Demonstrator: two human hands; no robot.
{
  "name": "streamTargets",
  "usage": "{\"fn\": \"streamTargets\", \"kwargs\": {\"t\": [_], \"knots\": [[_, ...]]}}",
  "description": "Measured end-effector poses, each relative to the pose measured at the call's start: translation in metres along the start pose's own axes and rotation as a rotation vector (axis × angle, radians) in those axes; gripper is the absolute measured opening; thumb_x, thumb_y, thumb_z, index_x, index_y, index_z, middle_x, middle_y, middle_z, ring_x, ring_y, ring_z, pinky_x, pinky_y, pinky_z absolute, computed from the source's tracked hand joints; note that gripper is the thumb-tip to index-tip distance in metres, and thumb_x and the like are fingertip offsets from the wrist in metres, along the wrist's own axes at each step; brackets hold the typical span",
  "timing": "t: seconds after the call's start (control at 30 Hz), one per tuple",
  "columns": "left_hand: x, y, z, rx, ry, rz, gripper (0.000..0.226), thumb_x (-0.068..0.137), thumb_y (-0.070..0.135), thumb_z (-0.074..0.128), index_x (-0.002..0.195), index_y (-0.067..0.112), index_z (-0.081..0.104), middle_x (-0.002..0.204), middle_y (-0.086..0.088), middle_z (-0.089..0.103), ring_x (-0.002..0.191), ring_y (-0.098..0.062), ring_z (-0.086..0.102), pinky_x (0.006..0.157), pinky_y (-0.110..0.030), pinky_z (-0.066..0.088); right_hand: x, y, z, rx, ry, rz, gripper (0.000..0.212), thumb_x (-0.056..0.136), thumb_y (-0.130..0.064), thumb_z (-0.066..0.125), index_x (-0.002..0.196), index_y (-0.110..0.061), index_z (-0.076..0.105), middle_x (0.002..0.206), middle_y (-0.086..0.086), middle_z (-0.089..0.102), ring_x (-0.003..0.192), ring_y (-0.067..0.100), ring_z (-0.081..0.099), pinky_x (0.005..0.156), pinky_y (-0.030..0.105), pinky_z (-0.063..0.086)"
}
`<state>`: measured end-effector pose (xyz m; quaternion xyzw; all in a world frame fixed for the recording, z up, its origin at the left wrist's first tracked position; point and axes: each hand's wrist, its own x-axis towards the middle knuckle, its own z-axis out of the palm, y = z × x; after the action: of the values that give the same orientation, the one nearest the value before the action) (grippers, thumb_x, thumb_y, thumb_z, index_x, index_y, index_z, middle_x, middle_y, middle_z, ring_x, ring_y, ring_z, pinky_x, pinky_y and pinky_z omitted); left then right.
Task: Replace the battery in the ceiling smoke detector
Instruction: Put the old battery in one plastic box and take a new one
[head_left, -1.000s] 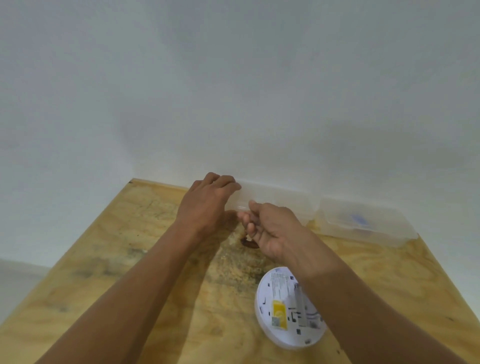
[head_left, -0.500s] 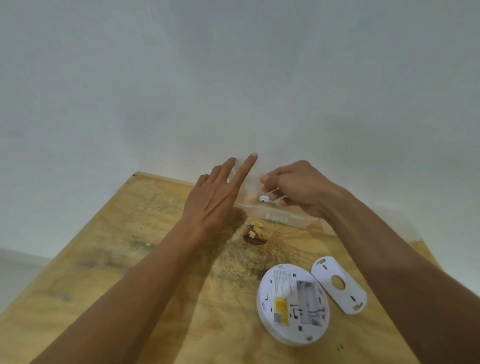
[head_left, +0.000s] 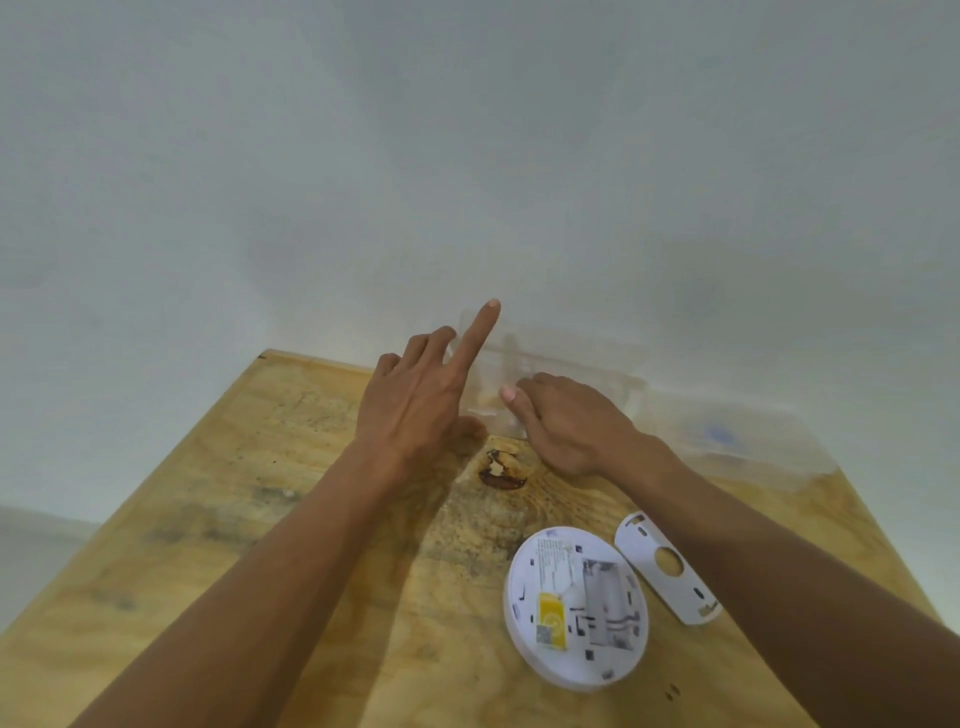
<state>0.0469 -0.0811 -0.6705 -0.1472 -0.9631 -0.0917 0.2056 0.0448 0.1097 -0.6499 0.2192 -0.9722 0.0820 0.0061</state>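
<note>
On plywood counter (head_left: 260, 545): smoke detector (head_left: 576, 605) face down near right, battery bay exposed for swap, cover plate (head_left: 667, 569) beside. Left hand (head_left: 421, 395), fingers spread, props clear box (head_left: 561, 379) lid; right hand (head_left: 566, 421) reaches inside, fingers hidden, grip unclear.

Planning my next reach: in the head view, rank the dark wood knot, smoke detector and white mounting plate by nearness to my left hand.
1. Dark wood knot, just right of the left hand.
2. Smoke detector, nearer me, right.
3. White mounting plate, farther right.
</note>
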Motion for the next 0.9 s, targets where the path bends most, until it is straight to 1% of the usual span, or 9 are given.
{"fn": "streamTargets", "kwargs": {"t": [0.13, 0.27, 0.43, 0.53, 0.6, 0.67, 0.73, 0.8, 0.9], "knots": [[0.001, 0.001, -0.002, 0.010, -0.014, -0.009, 0.128, 0.079, 0.058, 0.075, 0.152, 0.038, -0.028, 0.154, -0.004, 0.039, 0.137, -0.028, 0.044, 0.102, -0.044, 0.046, 0.002, -0.002, 0.001, 0.028, -0.025, -0.005, 0.051, 0.101, -0.056, 0.006, 0.068, -0.032, 0.038, 0.078, 0.003, 0.060, 0.074, 0.024, 0.058, 0.075, 0.042, 0.048], [0.001, 0.002, -0.002, 0.023, -0.007, -0.010, 0.130, 0.078, 0.059, 0.075, 0.153, 0.037, -0.028, 0.152, -0.004, 0.040, 0.135, -0.028, 0.046, 0.101, -0.044, 0.045, -0.001, -0.002, 0.002, 0.019, 0.044, -0.003, 0.058, 0.100, -0.058, 0.008, 0.068, -0.028, 0.046, 0.070, 0.005, 0.061, 0.068, 0.026, 0.060, 0.066, 0.039, 0.048], [0.001, 0.003, -0.002, 0.039, -0.017, -0.016, 0.128, 0.079, 0.059, 0.074, 0.153, 0.037, -0.029, 0.154, -0.004, 0.040, 0.136, -0.028, 0.045, 0.101, -0.044, 0.046, 0.001, 0.003, 0.006, 0.136, 0.251, 0.062, 0.058, 0.094, -0.067, 0.034, 0.067, -0.018, 0.049, 0.059, -0.001, 0.054, 0.059, 0.022, 0.055, 0.051, 0.032, 0.038], [0.000, 0.003, -0.001, 0.065, -0.018, -0.015, 0.130, 0.078, 0.061, 0.074, 0.153, 0.035, -0.029, 0.154, -0.006, 0.041, 0.135, -0.028, 0.046, 0.100, -0.045, 0.047, -0.001, 0.008, 0.005, 0.170, 0.490, -0.068, 0.049, 0.089, -0.056, 0.060, 0.063, -0.018, 0.043, 0.052, -0.008, 0.043, 0.049, 0.019, 0.046, 0.046, 0.031, 0.038], [-0.001, 0.004, -0.001, 0.073, -0.016, -0.016, 0.130, 0.078, 0.062, 0.074, 0.153, 0.035, -0.029, 0.154, -0.006, 0.041, 0.135, -0.029, 0.047, 0.100, -0.045, 0.047, -0.005, 0.010, 0.002, 0.113, 0.646, -0.160, 0.046, 0.086, -0.051, 0.067, 0.062, -0.017, 0.047, 0.050, -0.006, 0.045, 0.043, 0.020, 0.045, 0.041, 0.033, 0.042], [-0.002, 0.004, -0.002, 0.073, -0.019, -0.021, 0.129, 0.078, 0.061, 0.074, 0.153, 0.035, -0.029, 0.154, -0.006, 0.041, 0.135, -0.029, 0.046, 0.100, -0.045, 0.046, -0.013, 0.009, -0.010, 0.079, 0.716, -0.167, 0.040, 0.086, -0.053, 0.065, 0.071, -0.016, 0.059, 0.053, -0.003, 0.055, 0.044, 0.021, 0.053, 0.042, 0.033, 0.047], [-0.002, 0.005, -0.003, 0.084, -0.015, -0.021, 0.129, 0.079, 0.061, 0.073, 0.153, 0.035, -0.029, 0.154, -0.006, 0.041, 0.135, -0.029, 0.046, 0.100, -0.045, 0.046, -0.025, 0.011, -0.028, 0.030, 0.682, -0.051, 0.040, 0.088, -0.059, 0.057, 0.102, -0.023, 0.067, 0.065, 0.000, 0.069, 0.060, 0.027, 0.067, 0.054, 0.034, 0.053], [-0.002, 0.005, -0.003, 0.092, -0.012, -0.024, 0.128, 0.079, 0.062, 0.073, 0.153, 0.035, -0.029, 0.155, -0.007, 0.040, 0.135, -0.030, 0.047, 0.101, -0.045, 0.046, -0.036, 0.025, -0.044, -0.075, 0.563, 0.103, 0.052, 0.090, -0.064, 0.047, 0.131, -0.033, 0.054, 0.085, 0.005, 0.075, 0.082, 0.032, 0.070, 0.067, 0.038, 0.053], [-0.004, 0.003, 0.000, 0.114, 0.005, -0.020, 0.128, 0.078, 0.063, 0.073, 0.156, 0.033, -0.024, 0.154, -0.009, 0.043, 0.133, -0.031, 0.050, 0.099, -0.045, 0.048, -0.044, 0.051, -0.056, -0.112, 0.383, 0.246, 0.053, 0.091, -0.068, 0.041, 0.136, -0.041, 0.050, 0.107, 0.007, 0.072, 0.104, 0.033, 0.064, 0.075, 0.037, 0.048]]}}
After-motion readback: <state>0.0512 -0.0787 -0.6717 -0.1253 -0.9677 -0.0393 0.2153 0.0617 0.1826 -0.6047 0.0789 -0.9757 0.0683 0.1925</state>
